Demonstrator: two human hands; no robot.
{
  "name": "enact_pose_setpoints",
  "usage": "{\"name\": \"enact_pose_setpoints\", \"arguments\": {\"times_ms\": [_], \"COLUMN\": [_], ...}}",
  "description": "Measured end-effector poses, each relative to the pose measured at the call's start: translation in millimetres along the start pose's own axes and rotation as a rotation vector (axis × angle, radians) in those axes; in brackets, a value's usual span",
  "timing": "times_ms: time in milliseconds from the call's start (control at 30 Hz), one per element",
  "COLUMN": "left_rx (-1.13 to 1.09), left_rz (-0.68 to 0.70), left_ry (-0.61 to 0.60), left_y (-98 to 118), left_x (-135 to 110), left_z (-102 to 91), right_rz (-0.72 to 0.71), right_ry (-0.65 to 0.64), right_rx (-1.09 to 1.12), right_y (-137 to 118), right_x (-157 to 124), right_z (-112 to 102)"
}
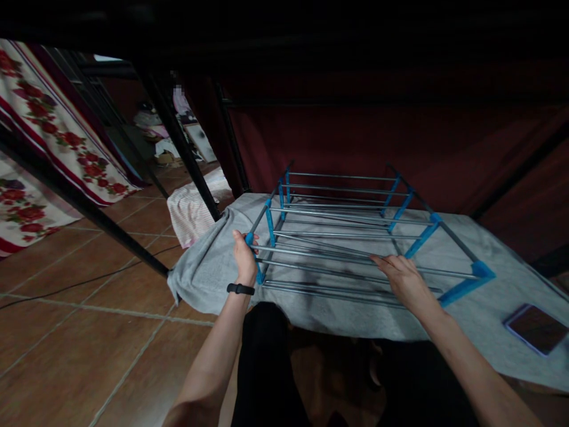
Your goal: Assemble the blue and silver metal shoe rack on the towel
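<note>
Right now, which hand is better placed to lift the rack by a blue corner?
Left, probably. The left hand is closed around a blue corner joint of the rack, while the right hand lies flat and open on the metal rods, apart from the blue joints on its side.

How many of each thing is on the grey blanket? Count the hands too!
On the grey blanket:
rack: 1
phone: 1
hands: 2 (left hand, right hand)
Total: 4
</note>
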State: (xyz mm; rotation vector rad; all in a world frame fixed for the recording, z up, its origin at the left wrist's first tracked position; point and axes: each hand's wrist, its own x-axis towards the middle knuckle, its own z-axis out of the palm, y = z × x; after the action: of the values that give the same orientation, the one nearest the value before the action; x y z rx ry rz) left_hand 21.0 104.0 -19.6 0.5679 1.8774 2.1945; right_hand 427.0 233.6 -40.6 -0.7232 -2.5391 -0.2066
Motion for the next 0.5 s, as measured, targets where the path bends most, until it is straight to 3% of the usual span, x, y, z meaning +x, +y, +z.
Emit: {"name": "enact_pose_setpoints", "arguments": {"times_ms": [333, 500], "left_rx": [0.068, -0.013], "left_rz": [0.076, 0.027], "left_ry": [0.029, -0.038], "left_y": [-4, 0], "left_x": [-2, -3], "left_z": [4.9, 0.1], "right_rz": [0.053, 0.095], "right_ry": [-0.001, 0.118], "right_rx": [0.016, 0.067], "right_y": [-6, -20], "right_x": [7, -4], "right_z": [-2, -25]}}
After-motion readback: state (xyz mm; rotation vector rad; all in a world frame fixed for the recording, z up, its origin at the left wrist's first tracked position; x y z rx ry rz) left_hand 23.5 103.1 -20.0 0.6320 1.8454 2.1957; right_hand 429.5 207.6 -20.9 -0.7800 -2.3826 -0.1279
